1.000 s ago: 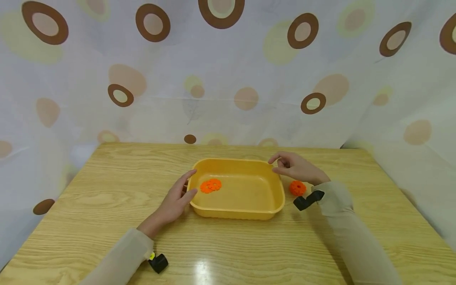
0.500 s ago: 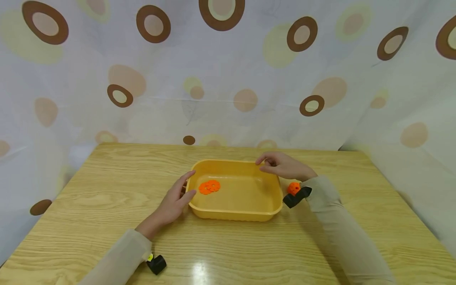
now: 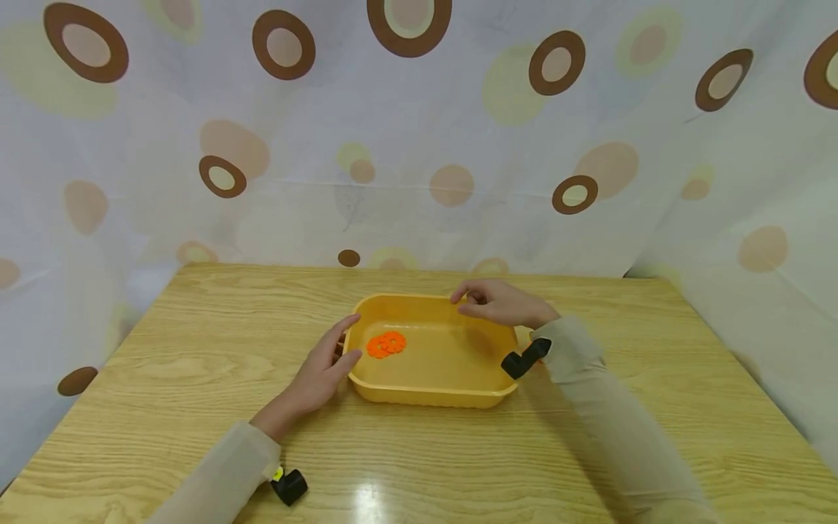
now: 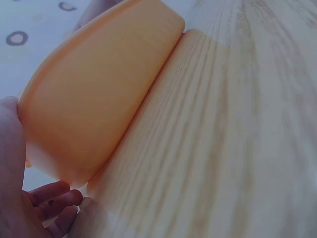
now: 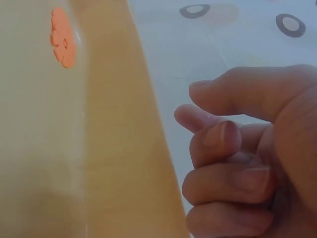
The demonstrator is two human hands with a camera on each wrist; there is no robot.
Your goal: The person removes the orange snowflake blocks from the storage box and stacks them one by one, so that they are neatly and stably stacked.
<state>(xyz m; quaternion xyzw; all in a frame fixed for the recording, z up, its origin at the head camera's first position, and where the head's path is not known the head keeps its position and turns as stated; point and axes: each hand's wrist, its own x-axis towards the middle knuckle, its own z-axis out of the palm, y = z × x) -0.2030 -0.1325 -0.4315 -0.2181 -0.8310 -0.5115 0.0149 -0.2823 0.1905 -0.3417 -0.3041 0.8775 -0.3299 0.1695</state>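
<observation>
A yellow rectangular plastic tray (image 3: 432,397) stands on the wooden table. Inside it, towards the left, lie two orange flower-shaped plastic discs (image 3: 393,342), overlapping; the right wrist view shows orange disc (image 5: 63,38) on the tray floor. My left hand (image 3: 318,375) grips the tray's left end, thumb and index finger at the rim, other fingers low against the outer wall (image 4: 89,99). Above the tray's far right corner hovers my right hand (image 3: 504,302), with nothing visible in it. Three of its fingers (image 5: 228,183) are curled, while thumb and index finger stand apart.
Wooden table top (image 3: 419,466) surrounds the tray. Behind it hangs a pale curtain (image 3: 406,218) with brown and beige circles. Right of the tray, the orange piece seen earlier is almost wholly hidden by my right wrist and sleeve (image 3: 572,353).
My right hand has moved left, from beside the tray's far right corner to over its far rim. Its wrist now covers the orange piece on the table. The left hand stays put.
</observation>
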